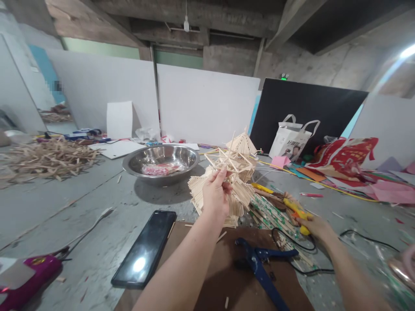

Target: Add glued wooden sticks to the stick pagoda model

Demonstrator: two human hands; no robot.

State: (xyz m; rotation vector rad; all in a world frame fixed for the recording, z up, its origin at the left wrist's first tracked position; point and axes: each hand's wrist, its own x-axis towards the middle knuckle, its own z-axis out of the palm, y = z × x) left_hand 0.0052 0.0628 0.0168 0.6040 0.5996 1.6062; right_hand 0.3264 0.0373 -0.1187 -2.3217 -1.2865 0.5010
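Observation:
My left hand point(216, 192) is closed in a pinch at the centre, its fingers on an open frame of thin wooden sticks point(223, 160). Behind and around it stands a model built of sticks point(199, 190), with a pointed stick roof point(242, 143) at the back. I cannot tell whether the frame is joined to the model. To the right, my right hand point(313, 226) is wrapped round a yellow glue gun point(292, 207) with a black cord. Bundled sticks in green-marked wrapping point(270, 211) lie beside it.
A brown board point(214, 276) bears a blue plier-like tool point(259, 263). Left of it lie a black phone point(145, 250) and a purple glue gun point(35, 276). A steel basin point(128, 166) holds packets. Loose sticks point(48, 160), a paper bag point(288, 140) and coloured paper point(395, 190) lie farther out.

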